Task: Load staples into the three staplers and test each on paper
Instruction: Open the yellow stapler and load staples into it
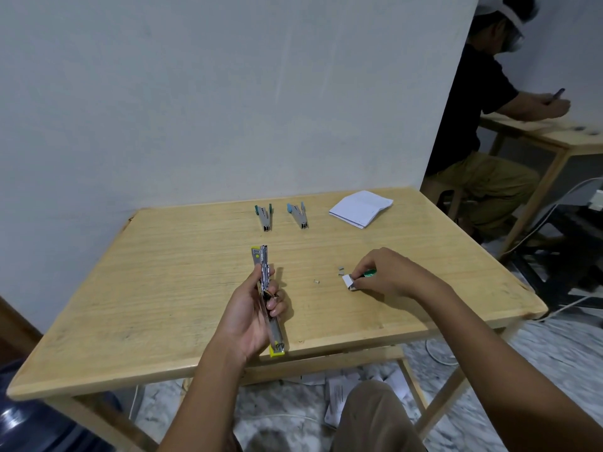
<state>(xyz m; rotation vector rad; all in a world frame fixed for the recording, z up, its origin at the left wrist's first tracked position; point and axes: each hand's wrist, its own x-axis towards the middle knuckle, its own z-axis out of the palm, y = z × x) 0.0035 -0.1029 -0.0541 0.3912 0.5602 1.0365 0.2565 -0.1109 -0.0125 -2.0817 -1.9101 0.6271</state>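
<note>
My left hand point(253, 313) grips a yellow stapler point(268, 298) that is folded fully open, its metal magazine exposed, above the table's near edge. My right hand point(388, 272) rests on the wooden table point(169, 288), fingers pinched on a small green and white staple box point(359, 278). Two loose bits of staples point(341, 272) lie beside the box, another point(316, 282) a little to its left. A green stapler point(264, 216) and a blue stapler point(298, 215) lie side by side at the far edge. A stack of white paper point(360, 207) sits at the far right.
A grey wall stands right behind the table. Another person point(483, 119) sits at a second wooden table to the right. Cables and a dark rack are on the floor at right. Paper scraps point(339, 396) lie on the floor under the table.
</note>
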